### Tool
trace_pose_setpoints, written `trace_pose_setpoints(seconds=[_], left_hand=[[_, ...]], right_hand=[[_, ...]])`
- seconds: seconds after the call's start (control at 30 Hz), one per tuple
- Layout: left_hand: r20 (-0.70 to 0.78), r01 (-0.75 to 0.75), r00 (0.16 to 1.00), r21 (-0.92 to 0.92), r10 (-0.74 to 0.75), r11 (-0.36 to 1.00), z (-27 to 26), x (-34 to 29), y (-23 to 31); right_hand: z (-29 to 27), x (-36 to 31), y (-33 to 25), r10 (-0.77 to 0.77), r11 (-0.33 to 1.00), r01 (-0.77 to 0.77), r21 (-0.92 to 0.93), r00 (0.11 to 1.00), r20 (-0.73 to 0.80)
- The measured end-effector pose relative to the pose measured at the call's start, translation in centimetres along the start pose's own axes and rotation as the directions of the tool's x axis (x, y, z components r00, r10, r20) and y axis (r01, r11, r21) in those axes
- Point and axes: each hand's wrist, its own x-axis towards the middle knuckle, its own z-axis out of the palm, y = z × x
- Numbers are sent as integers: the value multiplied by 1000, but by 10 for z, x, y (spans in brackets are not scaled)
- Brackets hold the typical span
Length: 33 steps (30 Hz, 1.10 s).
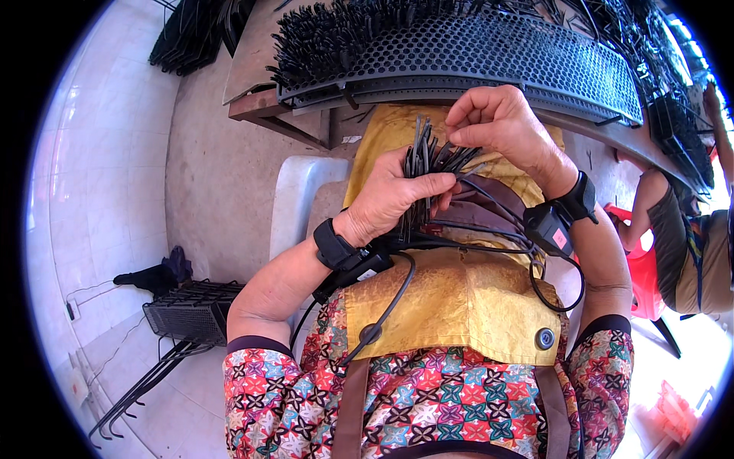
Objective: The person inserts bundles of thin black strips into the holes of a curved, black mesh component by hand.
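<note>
My left hand [394,191] is wrapped round a bundle of thin black strips [417,164] in front of my lap. The strips stick out above and below the fist, and several fan out to the right. Close over that fanned side hangs my right hand [497,126], its fingers curled and its thumb drawn toward the index finger at the ends of the strips. Whatever lies between those fingertips is too small to make out. A yellow apron [436,306] covers my lap beneath both hands.
Ahead, a long black perforated metal tray [489,57] rests on a bench, with many similar black strips [329,42] heaped on its left. Black cables [489,243] run between my wrist devices. A black mesh basket [191,310] stands at left. Another person [665,237] sits at right near a red stool [646,279].
</note>
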Motion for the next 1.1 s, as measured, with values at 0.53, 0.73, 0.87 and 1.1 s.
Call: trace_pose_setpoints(seconds=[0.53, 0.73, 0.87, 1.1], left_hand=[[-60, -13, 998, -168, 3, 986, -5, -1, 1], [-95, -39, 995, -241, 16, 970, -9, -2, 10], [-101, -50, 995, -254, 25, 966, -11, -3, 13], [-122, -49, 992, -243, 19, 969, -9, -3, 12]], right_hand=[[-39, 38, -24, -577, 814, 372, -446, 601, -553], [-57, 83, -26, -727, 684, 448, -576, 486, -486], [-48, 99, -25, -832, 541, 431, -722, 395, -388], [-36, 106, -27, -917, 231, 382, -895, 394, -69]])
